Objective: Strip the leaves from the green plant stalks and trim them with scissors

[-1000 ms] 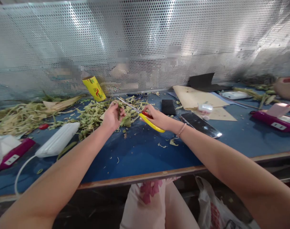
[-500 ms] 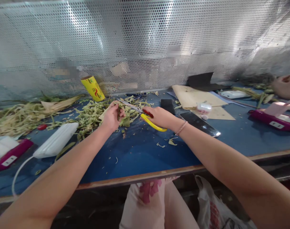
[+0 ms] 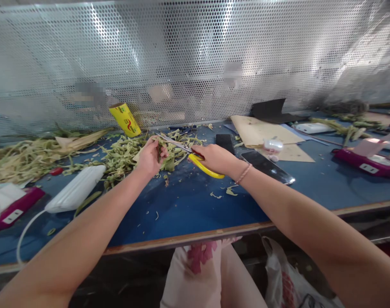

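My right hand (image 3: 217, 158) grips yellow-handled scissors (image 3: 204, 166), whose metal blades reach left toward my other hand. My left hand (image 3: 150, 157) is closed around a green leafy stem at the near edge of a pile of green plant trimmings (image 3: 124, 155). Both hands hover just above the blue tabletop (image 3: 188, 205), close together near its middle. Small cut scraps (image 3: 228, 191) lie on the blue surface below my right wrist.
A yellow roll (image 3: 125, 119) leans against the perforated metal screen (image 3: 195, 60). A white pouch with a cord (image 3: 76, 189) and a magenta device (image 3: 12, 207) lie left. A black phone (image 3: 268, 167), brown paper (image 3: 262, 133) and another magenta device (image 3: 364, 156) sit right. Pale strips (image 3: 25, 156) heap far left.
The scissor blades have closed somewhat toward the stem and my right hand has shifted slightly. The object at the far right edge of the table has gone from view.
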Available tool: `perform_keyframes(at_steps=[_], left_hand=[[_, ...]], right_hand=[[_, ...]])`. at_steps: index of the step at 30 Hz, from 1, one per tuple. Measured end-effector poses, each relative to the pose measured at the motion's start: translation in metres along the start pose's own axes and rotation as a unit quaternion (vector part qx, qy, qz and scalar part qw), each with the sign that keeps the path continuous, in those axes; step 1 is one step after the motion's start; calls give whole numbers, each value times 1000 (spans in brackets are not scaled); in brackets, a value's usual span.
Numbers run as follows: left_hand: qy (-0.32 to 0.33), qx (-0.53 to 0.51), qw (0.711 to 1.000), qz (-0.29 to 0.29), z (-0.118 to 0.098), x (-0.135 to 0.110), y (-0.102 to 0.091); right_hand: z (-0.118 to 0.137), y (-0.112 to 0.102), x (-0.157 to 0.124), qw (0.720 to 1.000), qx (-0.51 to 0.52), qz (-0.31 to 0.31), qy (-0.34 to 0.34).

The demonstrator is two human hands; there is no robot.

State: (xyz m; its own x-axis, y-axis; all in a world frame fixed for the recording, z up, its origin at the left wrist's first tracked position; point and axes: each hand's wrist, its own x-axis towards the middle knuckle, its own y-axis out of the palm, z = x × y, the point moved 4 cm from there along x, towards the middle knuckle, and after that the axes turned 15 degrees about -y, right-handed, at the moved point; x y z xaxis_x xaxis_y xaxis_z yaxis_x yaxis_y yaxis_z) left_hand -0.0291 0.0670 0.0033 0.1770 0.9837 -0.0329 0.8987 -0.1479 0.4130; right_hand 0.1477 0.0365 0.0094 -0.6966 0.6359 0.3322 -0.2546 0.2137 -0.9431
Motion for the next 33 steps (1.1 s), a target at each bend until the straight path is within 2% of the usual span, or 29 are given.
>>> perform_keyframes(at_steps=[7, 17, 22, 28, 33], left_hand=[[-1, 0, 1000, -3, 0, 0, -1], [22, 26, 999, -33, 3, 9, -10], [91, 79, 989, -85, 0, 14, -17], [205, 198, 951, -120, -1, 17, -21], [234, 230, 935, -136, -1, 17, -23]], right_hand=[[4, 1, 1, 1000, 15, -5, 10], [-6, 5, -1, 997, 34, -56, 46], [-9, 5, -2, 994, 64, -82, 40], [-6, 3, -1, 993, 52, -102, 21], [-3, 5, -1, 991, 35, -130, -13]])
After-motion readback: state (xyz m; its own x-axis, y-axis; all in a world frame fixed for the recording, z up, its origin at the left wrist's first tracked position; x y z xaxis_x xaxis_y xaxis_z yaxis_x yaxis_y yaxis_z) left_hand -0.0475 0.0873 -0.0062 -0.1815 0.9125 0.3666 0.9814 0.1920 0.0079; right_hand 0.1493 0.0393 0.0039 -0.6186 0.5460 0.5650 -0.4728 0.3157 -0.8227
